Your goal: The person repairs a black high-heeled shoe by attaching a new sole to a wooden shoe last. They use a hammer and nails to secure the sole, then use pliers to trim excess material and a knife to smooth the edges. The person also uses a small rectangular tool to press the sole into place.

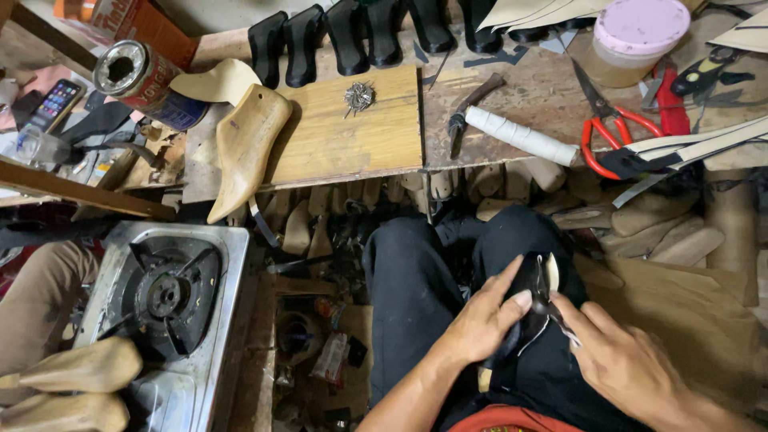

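Observation:
A black shoe upper on a pale last (538,282) rests on my lap, over my black trousers (416,280). My left hand (482,320) grips it from the left, thumb laid across the black leather. My right hand (620,360) comes in from the right and pinches a small metal tool (560,320) against the leather's edge. Much of the shoe is hidden under both hands.
A wooden bench (344,136) ahead carries a pile of small nails (359,97), a wooden last (244,148), a hammer with a white-wrapped handle (512,132), red scissors (612,128), a tin can (140,80) and black heels (352,36). A gas stove (164,296) stands at left. Wooden lasts (640,224) lie under the bench.

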A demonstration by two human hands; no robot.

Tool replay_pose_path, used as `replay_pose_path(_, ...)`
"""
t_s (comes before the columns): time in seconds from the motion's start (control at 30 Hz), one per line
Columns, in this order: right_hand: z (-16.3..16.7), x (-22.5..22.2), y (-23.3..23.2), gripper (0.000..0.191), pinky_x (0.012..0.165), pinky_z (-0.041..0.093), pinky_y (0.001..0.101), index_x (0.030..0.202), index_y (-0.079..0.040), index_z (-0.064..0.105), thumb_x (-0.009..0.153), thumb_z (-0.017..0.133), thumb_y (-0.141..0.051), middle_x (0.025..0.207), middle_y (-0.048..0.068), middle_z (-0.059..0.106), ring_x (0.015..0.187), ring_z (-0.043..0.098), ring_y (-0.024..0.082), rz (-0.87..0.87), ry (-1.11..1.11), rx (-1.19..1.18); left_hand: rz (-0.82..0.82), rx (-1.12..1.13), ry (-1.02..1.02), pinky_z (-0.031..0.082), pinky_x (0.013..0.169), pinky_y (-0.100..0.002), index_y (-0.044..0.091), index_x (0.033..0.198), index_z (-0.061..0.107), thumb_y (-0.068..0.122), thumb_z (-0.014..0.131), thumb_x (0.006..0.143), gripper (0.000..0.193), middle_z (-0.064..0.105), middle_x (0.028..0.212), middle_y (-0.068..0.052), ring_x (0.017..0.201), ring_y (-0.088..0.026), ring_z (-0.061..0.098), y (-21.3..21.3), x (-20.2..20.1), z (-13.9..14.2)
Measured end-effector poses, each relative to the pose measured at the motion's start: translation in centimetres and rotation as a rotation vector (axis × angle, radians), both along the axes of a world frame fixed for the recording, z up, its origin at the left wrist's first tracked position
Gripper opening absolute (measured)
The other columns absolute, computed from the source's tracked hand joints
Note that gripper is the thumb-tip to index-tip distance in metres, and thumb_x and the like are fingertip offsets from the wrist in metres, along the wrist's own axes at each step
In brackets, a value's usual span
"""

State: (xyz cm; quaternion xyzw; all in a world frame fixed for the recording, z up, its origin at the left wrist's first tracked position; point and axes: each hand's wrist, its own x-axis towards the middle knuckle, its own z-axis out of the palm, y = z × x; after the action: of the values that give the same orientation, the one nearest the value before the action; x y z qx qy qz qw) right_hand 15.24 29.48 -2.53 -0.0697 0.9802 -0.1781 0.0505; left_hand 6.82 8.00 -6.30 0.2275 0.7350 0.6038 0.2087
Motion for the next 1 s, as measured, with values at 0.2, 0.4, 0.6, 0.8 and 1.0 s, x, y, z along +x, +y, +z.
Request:
replay_pose_path(0.2, -3.3, -1.5, 4.4, 0.032, 0.07, 0.06, 0.043, 0.125, -0.012, 0.066, 0.096, 0.069, -0.027, 0.092, 0.014, 0.074, 0.081, 0.07, 0.033, -0.258, -0.628, -0.467, 0.087, -0.112, 0.228, 0.043, 0.112, -0.047, -0.007, 0.158, 0.036, 0.027, 0.057, 0.101, 0.069, 0.058, 0.136, -0.033, 0.129, -0.05, 0.055, 1.3, 1.2, 1.4)
replay_pose_path(0.4, 1.1, -3.7, 5.8, 0.069, 0.076, 0.058, 0.0443, 0.154, -0.019, 0.046, 0.086, 0.059, -0.016, 0.105, 0.008, 0.066, 0.086, 0.073, 0.03, 0.176, -0.343, 0.057, 0.069, -0.259, 0.104, 0.048, 0.104, -0.046, -0.003, 0.158, 0.035, 0.029, 0.057, 0.095, 0.074, 0.061, 0.121, -0.031, 0.115, -0.046, 0.061, 2.5, 1.4, 2.6)
replay_pose_path(0.6, 3.6, -2.1, 0.2, 0.072, 0.076, 0.061, 0.0414, 0.16, -0.019, 0.033, 0.093, 0.057, -0.021, 0.119, 0.007, 0.06, 0.082, 0.075, 0.027, 0.009, -0.422, 0.427, -0.042, 0.059, -0.036, 0.031, 0.113, -0.045, -0.002, 0.162, 0.037, 0.03, 0.045, 0.113, 0.059, 0.047, 0.152, -0.033, 0.14, -0.046, 0.039, 0.3, -0.7, 1.7)
replay_pose_path(0.8, -1.3, -0.6, 1.6, 0.054, 0.073, 0.062, 0.0449, 0.143, -0.015, 0.056, 0.09, 0.066, -0.024, 0.108, 0.014, 0.068, 0.089, 0.07, 0.037, -0.195, -0.267, -0.279, 0.044, -0.068, 0.089, 0.041, 0.112, -0.043, -0.005, 0.157, 0.037, 0.028, 0.048, 0.105, 0.062, 0.056, 0.139, -0.034, 0.13, -0.045, 0.055, 1.4, 0.1, 2.2)
replay_pose_path(1.0, -1.4, -2.5, 6.5, 0.059, 0.087, 0.052, 0.0451, 0.147, -0.016, 0.054, 0.089, 0.068, -0.024, 0.127, 0.014, 0.067, 0.112, 0.067, 0.037, 0.128, -0.198, -0.118, 0.066, -0.228, 0.084, 0.048, 0.104, -0.045, -0.004, 0.155, 0.039, 0.026, 0.056, 0.095, 0.069, 0.062, 0.122, -0.034, 0.116, -0.047, 0.061, 3.0, 1.0, 3.4)
